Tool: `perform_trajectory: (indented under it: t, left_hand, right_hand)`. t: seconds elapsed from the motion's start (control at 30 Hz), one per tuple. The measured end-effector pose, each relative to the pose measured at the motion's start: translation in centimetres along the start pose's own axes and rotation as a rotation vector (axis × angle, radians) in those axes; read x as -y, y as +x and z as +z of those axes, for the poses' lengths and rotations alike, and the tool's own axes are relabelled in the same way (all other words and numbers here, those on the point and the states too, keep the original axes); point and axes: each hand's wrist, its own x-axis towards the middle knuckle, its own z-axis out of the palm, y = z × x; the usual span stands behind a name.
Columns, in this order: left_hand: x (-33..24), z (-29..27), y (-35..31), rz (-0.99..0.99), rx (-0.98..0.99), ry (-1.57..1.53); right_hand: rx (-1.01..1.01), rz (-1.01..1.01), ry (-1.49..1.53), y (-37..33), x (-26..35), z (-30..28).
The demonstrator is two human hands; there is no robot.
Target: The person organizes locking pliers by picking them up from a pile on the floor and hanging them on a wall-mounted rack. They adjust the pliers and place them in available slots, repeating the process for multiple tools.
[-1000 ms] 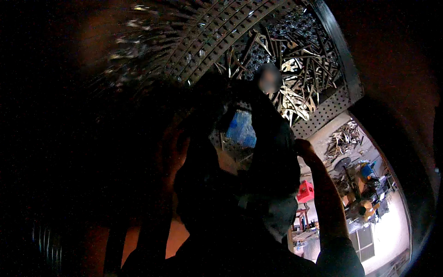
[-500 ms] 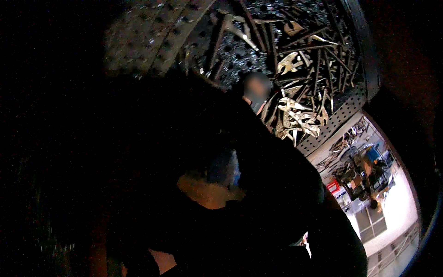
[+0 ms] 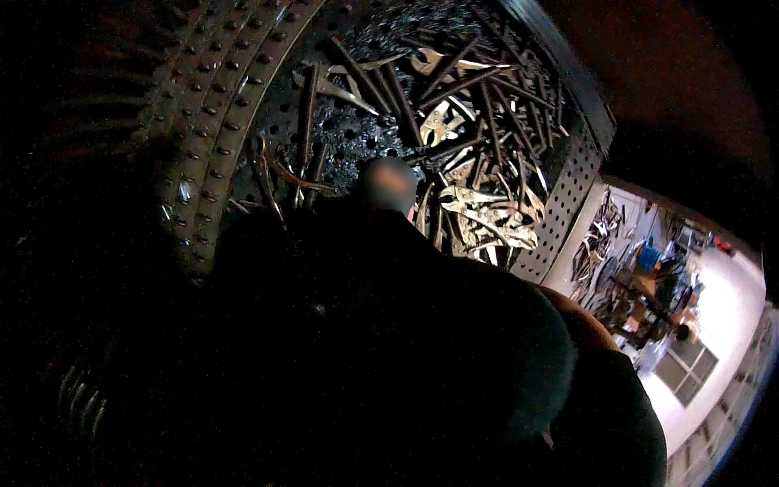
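A broad dark sleeve [image 3: 487,357] stretches from the lower right toward a heap of locking pliers. Where it ends, a smeared skin-coloured patch seems to be my right hand [image 3: 391,185]; its fingers do not show, nor whether it holds anything. Just beside it lie pale metal locking pliers [image 3: 487,215], piled over one another. Another pair of pliers [image 3: 438,126] lies farther off among dark bar-like handles [image 3: 454,85]. Nearer on the left rests a dark, long-handled piece [image 3: 266,174]. Of my left hand nothing can be made out in the deep shadow.
The pieces lie in a dark perforated metal drum [image 3: 560,215] with glinting small bits on its floor. A studded curved band [image 3: 215,154] runs along the left. Beyond the drum's right side appear a cluttered work area [image 3: 649,292], a white wall [image 3: 726,304] and a window [image 3: 686,372].
The view has shifted, so the pliers heap and blurred patch sit farther left, and more of the studded band shows. The gap low in the dark shape is no longer visible.
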Motion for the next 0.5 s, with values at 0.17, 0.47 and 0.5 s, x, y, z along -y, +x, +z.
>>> perform_trajectory:
  t: [0.17, 0.47, 0.5]
  left_hand:
    - [3.0, 0.7, -2.2, 0.093, -0.145, 0.069]
    - [9.1, 2.2, -0.6, 0.036, -0.422, 0.291]
    - [8.5, 2.4, -0.7, 0.082, -0.395, 0.300]
  right_hand:
    - [-0.236, -0.135, 0.185, 3.3, 5.3, 0.8]
    - [-0.464, -0.135, 1.009, 5.4, 7.3, 8.4]
    - [-0.483, -0.115, 1.027, 4.6, 6.2, 9.1]
